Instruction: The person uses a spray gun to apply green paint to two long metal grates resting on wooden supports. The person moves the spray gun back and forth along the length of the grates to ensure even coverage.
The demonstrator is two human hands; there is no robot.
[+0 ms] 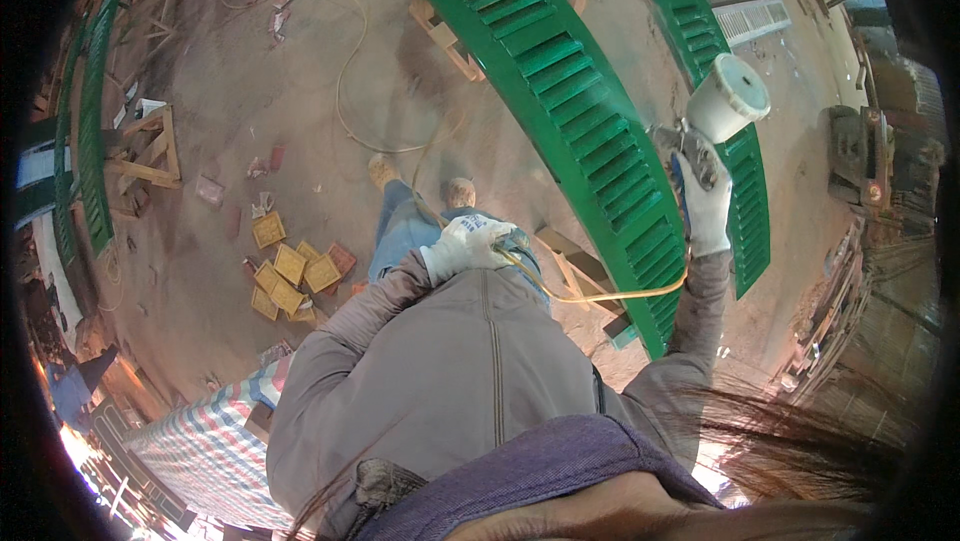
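Green slatted shutter (pixel 590 126) sits right in front of me, a long panel running from the top of the view down toward my right side, glossy along its frame and slats. My right hand (pixel 708 209), in a pale glove, is out by its right edge, wrapped firmly around a metal spray gun (pixel 702 163) with a whitish cup (pixel 725 101) on it, and the cup's tipped over to the right. Left hand (pixel 462 247), gloved too, is in front of my grey jacket (pixel 420 371), fingers closed on a yellow hose (pixel 600 298) that loops across to my right wrist; can't really make out the dark bluish bit poking out beside those fingers. Another green shutter (pixel 750 216) stands just past the spray gun, with a white louvred panel (pixel 752 21) behind it. Over on the left there's a loose pile of yellow blocks (pixel 289 263) on the dusty floor (pixel 290 131), plus a checked sheet (pixel 205 451) nearer to me.
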